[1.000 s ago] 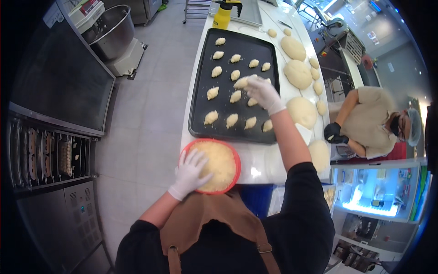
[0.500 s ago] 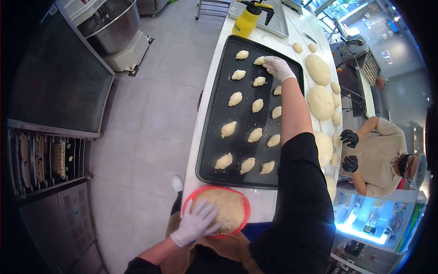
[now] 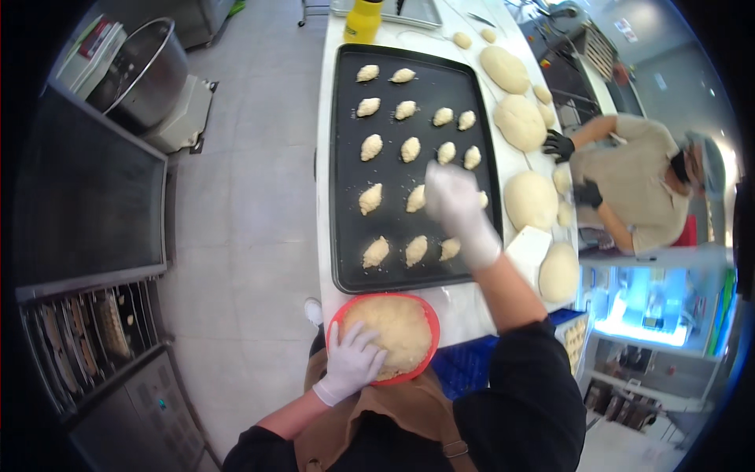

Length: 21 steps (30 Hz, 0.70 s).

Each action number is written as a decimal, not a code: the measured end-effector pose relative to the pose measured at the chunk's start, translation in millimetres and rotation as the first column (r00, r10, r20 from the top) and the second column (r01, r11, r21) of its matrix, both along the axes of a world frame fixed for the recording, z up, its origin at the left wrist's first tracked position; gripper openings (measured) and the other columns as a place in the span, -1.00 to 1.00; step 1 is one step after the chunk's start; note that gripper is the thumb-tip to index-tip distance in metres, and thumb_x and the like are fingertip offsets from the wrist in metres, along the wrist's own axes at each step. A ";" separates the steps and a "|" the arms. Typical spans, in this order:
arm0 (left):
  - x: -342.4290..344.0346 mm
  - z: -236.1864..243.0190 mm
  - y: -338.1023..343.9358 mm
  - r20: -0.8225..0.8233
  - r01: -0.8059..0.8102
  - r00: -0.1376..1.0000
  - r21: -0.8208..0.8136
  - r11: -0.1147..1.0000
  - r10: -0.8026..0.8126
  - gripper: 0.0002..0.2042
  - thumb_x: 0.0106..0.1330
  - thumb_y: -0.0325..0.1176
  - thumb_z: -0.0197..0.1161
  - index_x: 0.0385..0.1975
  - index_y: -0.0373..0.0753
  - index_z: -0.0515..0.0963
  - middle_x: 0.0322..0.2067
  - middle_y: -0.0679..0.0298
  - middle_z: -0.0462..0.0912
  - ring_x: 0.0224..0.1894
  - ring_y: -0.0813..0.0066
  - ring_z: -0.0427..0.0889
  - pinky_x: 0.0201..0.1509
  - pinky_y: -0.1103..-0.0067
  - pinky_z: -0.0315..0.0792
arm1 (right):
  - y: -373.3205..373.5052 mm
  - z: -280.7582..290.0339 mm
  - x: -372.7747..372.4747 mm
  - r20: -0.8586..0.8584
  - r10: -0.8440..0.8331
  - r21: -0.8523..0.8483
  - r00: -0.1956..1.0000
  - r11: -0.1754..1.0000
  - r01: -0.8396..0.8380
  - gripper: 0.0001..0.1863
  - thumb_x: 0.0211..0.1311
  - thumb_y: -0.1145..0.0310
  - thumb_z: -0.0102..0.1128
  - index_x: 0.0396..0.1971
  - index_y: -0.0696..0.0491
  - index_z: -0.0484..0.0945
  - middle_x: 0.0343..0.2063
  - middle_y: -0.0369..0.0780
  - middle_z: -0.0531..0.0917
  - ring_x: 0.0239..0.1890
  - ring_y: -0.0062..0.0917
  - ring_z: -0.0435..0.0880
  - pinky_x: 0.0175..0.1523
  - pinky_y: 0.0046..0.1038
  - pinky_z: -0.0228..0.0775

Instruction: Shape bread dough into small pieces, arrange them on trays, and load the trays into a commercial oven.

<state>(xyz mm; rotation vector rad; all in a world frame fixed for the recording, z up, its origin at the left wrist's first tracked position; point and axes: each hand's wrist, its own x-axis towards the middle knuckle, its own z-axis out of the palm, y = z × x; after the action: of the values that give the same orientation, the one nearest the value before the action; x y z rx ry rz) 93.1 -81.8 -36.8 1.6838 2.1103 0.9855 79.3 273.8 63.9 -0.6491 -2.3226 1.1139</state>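
Observation:
My left hand, in a white glove, lies with fingers apart on the near left rim of a red bowl and on the pale, crumbly mass filling it. Over the near right part of a large black baking tray is my gloved right hand. Motion smears its fingers, so whether they hold anything cannot be made out. Several lumpy, crumb-coated dough pieces sit in rows on the tray, with loose crumbs around them. My right hand and forearm hide some of the pieces at the near right.
Large dough rounds and smaller balls line the table's right side, beside a white scraper. Beyond the tray stands a yellow spray bottle. A co-worker in black gloves is across the table. A mixer stands far left.
My right hand has come back from the tray's far end to its near right part, uncovering a dough piece there. My left hand stays at the bowl. The whole view has shifted.

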 end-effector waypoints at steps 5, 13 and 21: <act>-37.2 -14.6 8.1 0.230 0.092 0.965 0.149 0.985 -0.125 -0.85 0.28 -0.48 0.19 -0.19 -0.30 0.61 -0.08 0.11 0.65 0.10 0.00 0.56 0.37 0.10 0.30 | -176.1 -20.5 101.9 0.289 0.032 0.360 0.957 0.923 -0.139 -0.90 0.28 0.36 0.22 -0.39 0.03 0.65 -0.35 -0.23 0.68 -0.39 -0.36 0.62 -0.25 -0.40 0.50; -122.5 10.4 82.1 -0.212 0.326 0.931 0.127 0.937 -0.296 -0.73 0.27 -0.52 0.18 -0.02 -0.29 0.58 0.11 0.05 0.59 0.23 -0.01 0.50 0.50 0.02 0.13 | -139.7 -42.3 136.2 -0.053 -0.359 0.368 0.932 0.860 0.352 -0.90 0.14 0.45 0.13 -0.39 0.17 0.53 -0.40 -0.07 0.61 -0.43 -0.15 0.52 -0.28 -0.22 0.42; -141.6 -21.4 95.4 -0.429 0.282 0.880 0.126 0.951 -0.204 -0.64 0.26 -0.48 0.22 0.08 -0.28 0.57 0.29 0.04 0.50 0.39 -0.04 0.36 0.53 -0.01 0.05 | -7.3 -128.6 430.3 0.288 -0.928 0.631 0.237 0.370 0.681 -0.68 0.18 0.29 0.19 -0.17 0.17 0.69 -0.16 -0.01 0.74 -0.26 0.01 0.69 -0.10 -0.12 0.56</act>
<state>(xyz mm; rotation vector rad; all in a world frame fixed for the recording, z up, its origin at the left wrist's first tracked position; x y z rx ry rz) -48.5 13.6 -58.2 2.3652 2.0111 0.8252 509.6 266.5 -64.7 -2.0259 -1.9247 -0.1564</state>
